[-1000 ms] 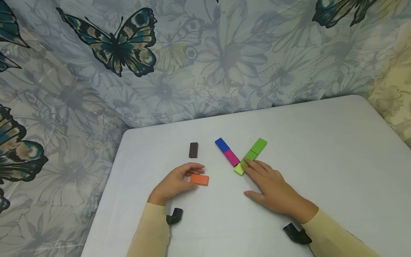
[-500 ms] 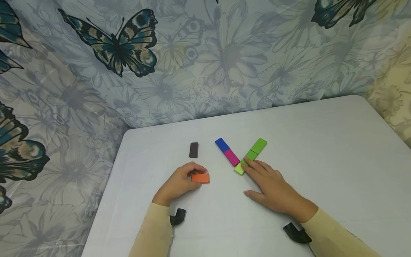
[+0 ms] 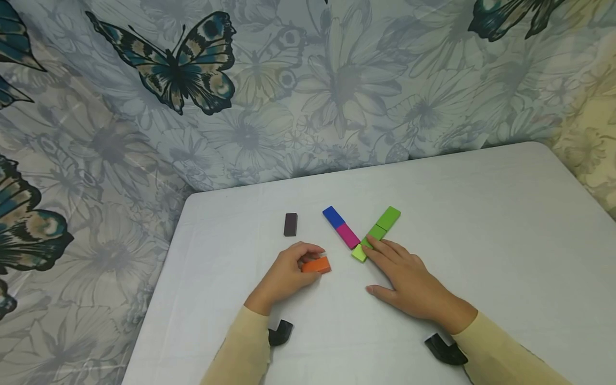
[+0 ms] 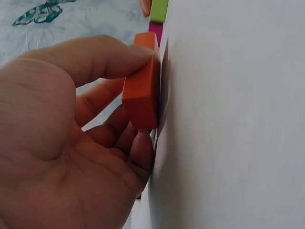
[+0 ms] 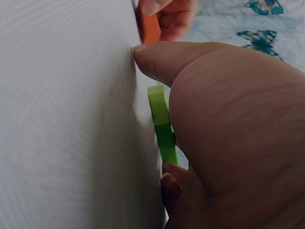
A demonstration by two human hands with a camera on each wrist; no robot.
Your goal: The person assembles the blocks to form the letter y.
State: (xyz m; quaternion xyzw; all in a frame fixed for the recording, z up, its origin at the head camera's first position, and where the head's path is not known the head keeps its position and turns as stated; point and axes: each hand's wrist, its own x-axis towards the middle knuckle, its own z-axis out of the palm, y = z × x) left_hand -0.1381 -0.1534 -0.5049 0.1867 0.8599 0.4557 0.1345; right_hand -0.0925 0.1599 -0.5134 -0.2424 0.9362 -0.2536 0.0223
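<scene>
My left hand (image 3: 287,272) pinches an orange block (image 3: 316,265) between thumb and fingers; in the left wrist view the orange block (image 4: 140,90) stands close to the tabletop. To its right, my right hand (image 3: 409,278) lies with fingers extended, its fingertips touching the green blocks. These green blocks (image 3: 387,218) form a slanted row with a yellow-green block (image 3: 359,253) at its near end. A magenta block (image 3: 347,236) and a blue block (image 3: 333,216) make the other arm of a V. The right fingertips hide part of the green row.
A dark brown block (image 3: 290,224) lies alone left of the V. All of this is on a white-covered table (image 3: 481,224), whose back edge meets a butterfly-patterned cloth (image 3: 337,91). A black strap piece (image 3: 445,350) sits at the right wrist.
The left hand has closed its fingers on the orange block and moved it right, toward the V, turning it slightly. The right hand and the other blocks have stayed put.
</scene>
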